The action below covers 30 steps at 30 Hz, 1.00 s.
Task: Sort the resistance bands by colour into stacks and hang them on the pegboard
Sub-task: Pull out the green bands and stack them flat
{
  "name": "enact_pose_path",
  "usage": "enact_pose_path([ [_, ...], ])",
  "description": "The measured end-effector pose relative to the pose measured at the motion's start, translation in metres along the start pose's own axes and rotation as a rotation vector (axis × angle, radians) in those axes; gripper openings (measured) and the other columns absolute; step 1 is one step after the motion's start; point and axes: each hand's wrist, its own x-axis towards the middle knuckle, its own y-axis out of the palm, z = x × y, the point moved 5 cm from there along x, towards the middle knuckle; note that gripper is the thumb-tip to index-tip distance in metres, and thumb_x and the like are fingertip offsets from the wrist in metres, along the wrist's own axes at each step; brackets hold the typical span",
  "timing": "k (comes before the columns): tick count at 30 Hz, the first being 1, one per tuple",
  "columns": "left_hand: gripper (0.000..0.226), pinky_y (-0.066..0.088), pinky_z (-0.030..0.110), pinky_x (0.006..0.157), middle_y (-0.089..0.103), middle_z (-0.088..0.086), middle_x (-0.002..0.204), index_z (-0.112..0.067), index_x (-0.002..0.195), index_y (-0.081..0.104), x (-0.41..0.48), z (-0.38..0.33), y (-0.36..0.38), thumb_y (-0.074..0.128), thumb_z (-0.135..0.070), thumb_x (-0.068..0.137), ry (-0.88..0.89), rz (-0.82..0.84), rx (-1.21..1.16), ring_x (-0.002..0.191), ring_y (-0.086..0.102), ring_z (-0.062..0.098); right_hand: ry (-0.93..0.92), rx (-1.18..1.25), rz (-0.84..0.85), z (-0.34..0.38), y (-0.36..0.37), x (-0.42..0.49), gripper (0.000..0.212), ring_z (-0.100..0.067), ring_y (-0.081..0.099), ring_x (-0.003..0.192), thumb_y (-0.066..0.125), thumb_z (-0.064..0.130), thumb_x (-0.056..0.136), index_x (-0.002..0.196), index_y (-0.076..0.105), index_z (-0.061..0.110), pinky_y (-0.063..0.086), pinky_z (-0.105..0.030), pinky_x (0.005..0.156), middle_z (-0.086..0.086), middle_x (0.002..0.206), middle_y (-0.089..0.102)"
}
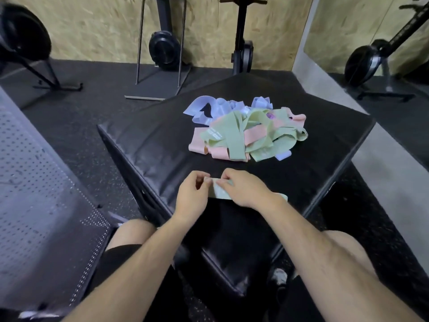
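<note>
While the mixed pile (pixel 248 130) lies toward the black pad's (pixel 148 145) far corner, the left hand (pixel 193 194) and right hand (pixel 242 188) pinch 1 green band (pixel 219 190) near its front edge.

Gym: exercise bikes (pixel 165 51) along chipboard wall (pixel 97 24), black rubber floor (pixel 88 140), padded box (pixel 162 140).

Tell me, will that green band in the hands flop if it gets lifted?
Probably floppy: the bands in the pile bend and fold over each other. Likely light, since the green band looks thin and flat between the left hand and right hand. It shouldn't roll.
</note>
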Motion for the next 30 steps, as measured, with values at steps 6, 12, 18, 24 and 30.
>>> enact_pose_path([
  [6,0.006,0.043,0.008,0.075,0.069,-0.013,0.092,-0.025,0.098,0.066,0.007,0.011,0.000,0.062,-0.021,0.095,-0.023,0.002,-0.040,0.088,0.062,-0.002,-0.031,-0.120,-0.054,0.000,0.018,0.010,0.034,-0.024,0.061,0.089,0.033,0.054,0.105,0.105,0.053,0.026,0.040,-0.038,0.068,0.004,0.093,0.062],
  [12,0.006,0.042,0.009,0.069,0.067,-0.011,0.088,-0.027,0.090,0.063,0.018,0.013,-0.005,0.063,-0.021,0.093,-0.061,0.045,0.058,0.080,0.058,-0.001,-0.072,-0.131,-0.071,0.003,0.013,0.013,0.036,-0.022,0.058,0.089,0.035,0.058,0.103,0.106,0.055,0.028,0.045,-0.039,0.074,0.005,0.100,0.064],
  [18,0.009,0.040,0.009,0.068,0.065,-0.011,0.086,-0.027,0.088,0.062,0.023,0.022,-0.027,0.064,-0.019,0.092,-0.044,-0.058,0.082,0.076,0.055,-0.005,-0.113,-0.142,-0.086,0.015,0.003,0.022,0.032,-0.019,0.057,0.088,0.045,0.061,0.097,0.096,0.058,0.031,0.038,-0.035,0.070,0.011,0.096,0.063],
  [24,0.010,0.044,0.018,0.080,0.062,-0.009,0.091,-0.021,0.102,0.065,0.028,0.021,-0.027,0.063,-0.015,0.094,0.049,-0.061,0.190,0.085,0.057,0.006,-0.088,-0.261,-0.068,0.013,-0.003,0.033,0.028,-0.021,0.056,0.095,0.047,0.053,0.101,0.101,0.058,0.027,0.038,-0.036,0.074,0.007,0.104,0.061],
  [30,0.020,0.032,0.013,0.080,0.056,0.002,0.104,-0.011,0.109,0.067,0.036,0.024,-0.031,0.052,-0.007,0.096,0.174,-0.052,0.435,0.093,0.053,0.015,-0.098,-0.279,-0.015,0.020,0.010,0.047,0.031,-0.023,0.058,0.088,0.048,0.055,0.100,0.095,0.050,0.024,0.037,-0.035,0.068,0.005,0.090,0.059],
])
